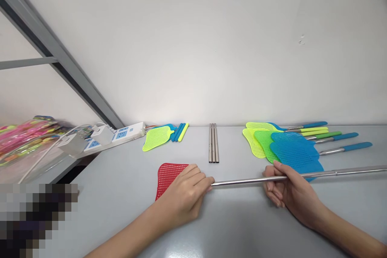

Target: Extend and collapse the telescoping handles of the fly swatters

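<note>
My left hand (189, 193) is closed around the neck of a red fly swatter head (169, 175), just where a long metal telescopic rod (238, 182) meets it. The join itself is hidden by my fingers. My right hand (288, 191) holds the same rod farther along, thumb on top and fingers curled beneath. Drawn out in sections, the rod runs off the right edge of the view. Behind my right hand lies a fanned pile of swatters with a blue head (296, 151), a green head (263, 145) and a yellow head (252, 141).
Three short metal rods (213, 145) lie side by side near the wall. Left of them are loose blue and yellow handles (181, 132) and a yellow swatter head (157, 138). A power strip (128, 133) with plugged chargers and bagged colourful items (33, 137) occupy the left.
</note>
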`<state>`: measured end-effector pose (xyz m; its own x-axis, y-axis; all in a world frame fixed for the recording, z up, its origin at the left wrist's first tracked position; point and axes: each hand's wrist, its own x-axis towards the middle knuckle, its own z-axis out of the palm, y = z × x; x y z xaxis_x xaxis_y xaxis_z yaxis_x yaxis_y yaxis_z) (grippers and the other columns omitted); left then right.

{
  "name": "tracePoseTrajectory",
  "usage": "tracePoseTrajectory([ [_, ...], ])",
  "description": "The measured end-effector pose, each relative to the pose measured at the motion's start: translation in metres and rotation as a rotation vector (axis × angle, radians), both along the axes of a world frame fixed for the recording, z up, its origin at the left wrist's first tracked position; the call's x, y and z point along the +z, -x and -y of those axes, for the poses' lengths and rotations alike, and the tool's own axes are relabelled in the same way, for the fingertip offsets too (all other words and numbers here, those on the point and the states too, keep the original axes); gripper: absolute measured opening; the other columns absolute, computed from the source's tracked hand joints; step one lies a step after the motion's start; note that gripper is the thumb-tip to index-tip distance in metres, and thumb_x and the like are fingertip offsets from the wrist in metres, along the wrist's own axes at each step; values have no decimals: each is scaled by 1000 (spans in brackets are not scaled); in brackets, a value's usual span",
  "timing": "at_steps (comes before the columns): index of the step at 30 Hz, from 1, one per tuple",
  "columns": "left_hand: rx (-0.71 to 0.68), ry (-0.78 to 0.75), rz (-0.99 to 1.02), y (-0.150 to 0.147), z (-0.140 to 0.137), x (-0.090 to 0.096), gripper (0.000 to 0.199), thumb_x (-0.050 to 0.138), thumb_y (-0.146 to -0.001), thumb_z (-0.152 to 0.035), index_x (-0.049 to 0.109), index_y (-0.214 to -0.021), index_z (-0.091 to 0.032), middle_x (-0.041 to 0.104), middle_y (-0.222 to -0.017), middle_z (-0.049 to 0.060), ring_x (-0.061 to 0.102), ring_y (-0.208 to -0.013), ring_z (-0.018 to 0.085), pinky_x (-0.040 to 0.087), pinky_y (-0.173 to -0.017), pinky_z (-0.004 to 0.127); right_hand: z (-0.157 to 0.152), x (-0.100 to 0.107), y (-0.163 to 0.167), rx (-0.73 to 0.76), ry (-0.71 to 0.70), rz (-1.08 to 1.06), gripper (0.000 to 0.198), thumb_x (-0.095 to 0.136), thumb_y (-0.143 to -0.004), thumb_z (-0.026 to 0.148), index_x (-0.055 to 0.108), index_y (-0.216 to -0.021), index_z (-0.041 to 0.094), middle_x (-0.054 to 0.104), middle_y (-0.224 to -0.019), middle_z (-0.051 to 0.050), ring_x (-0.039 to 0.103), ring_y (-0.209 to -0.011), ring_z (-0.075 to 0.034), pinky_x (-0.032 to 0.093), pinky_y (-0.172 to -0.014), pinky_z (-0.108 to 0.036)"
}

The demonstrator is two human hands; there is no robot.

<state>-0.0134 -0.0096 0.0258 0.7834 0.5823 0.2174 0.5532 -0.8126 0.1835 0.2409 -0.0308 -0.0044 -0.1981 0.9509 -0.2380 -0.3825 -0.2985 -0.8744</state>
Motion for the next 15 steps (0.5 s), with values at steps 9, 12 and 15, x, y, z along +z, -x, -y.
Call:
tracePoseTrajectory([
  [9,-1,84,-56,6,1,-1,17,27,-82,-10,39,-71,-17,44,-62,0,34,-57,12,29,-63,29,7,-15,1,281,-110,32,59,23,-85,46,57,-53,12,46,-34,-1,46,-31,-12,32,-35,-22],
  [12,7,104,-66,6,2,1,17,28,-78,-7,31,-67,-18,40,-60,-1,30,-54,12,29,-63,29,9,-14,1,294,-129,79,60,19,-87,44,58,-54,12,47,-36,-1,49,-35,-13,35,-40,-24],
  [15,9,151,-71,5,4,3,17,30,-73,-3,26,-66,-19,38,-59,-2,28,-53,12,29,-62,28,11,-11,2,296,-148,118,60,18,-87,43,57,-54,12,48,-38,-1,50,-38,-14,36,-43,-25],
])
